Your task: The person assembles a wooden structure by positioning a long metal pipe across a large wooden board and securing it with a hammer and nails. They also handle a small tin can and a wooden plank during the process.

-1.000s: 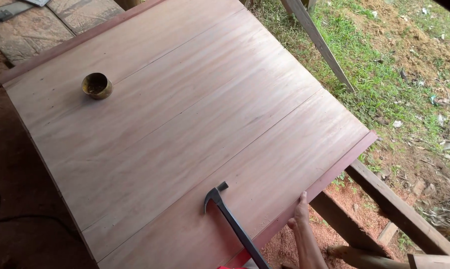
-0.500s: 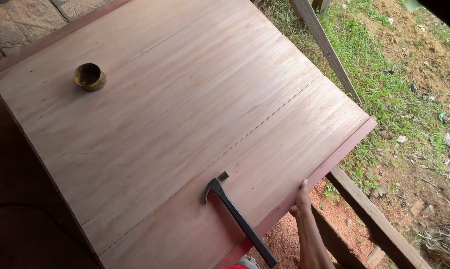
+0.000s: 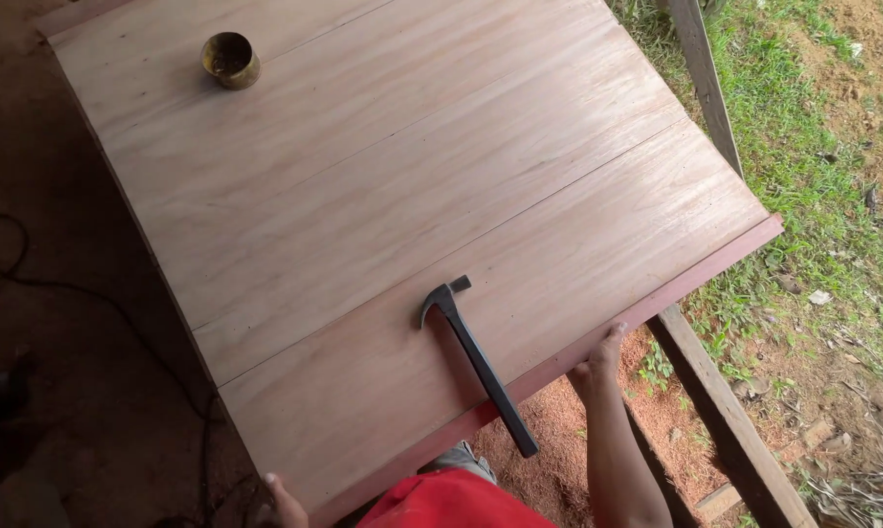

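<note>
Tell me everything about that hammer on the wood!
The hammer is dark all over, head and handle alike, and looks like metal. Its head has a curved claw on one side and a short blunt face on the other. It lies flat on the pale wooden panel, head toward the middle, and its long straight handle sticks out over the reddish near edge. No hand touches it; the right hand grips the panel edge just beside it.

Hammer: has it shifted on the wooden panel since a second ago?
No. The hammer lies just below the panel seam, handle overhanging the near edge, as before; only the camera moved.
</note>
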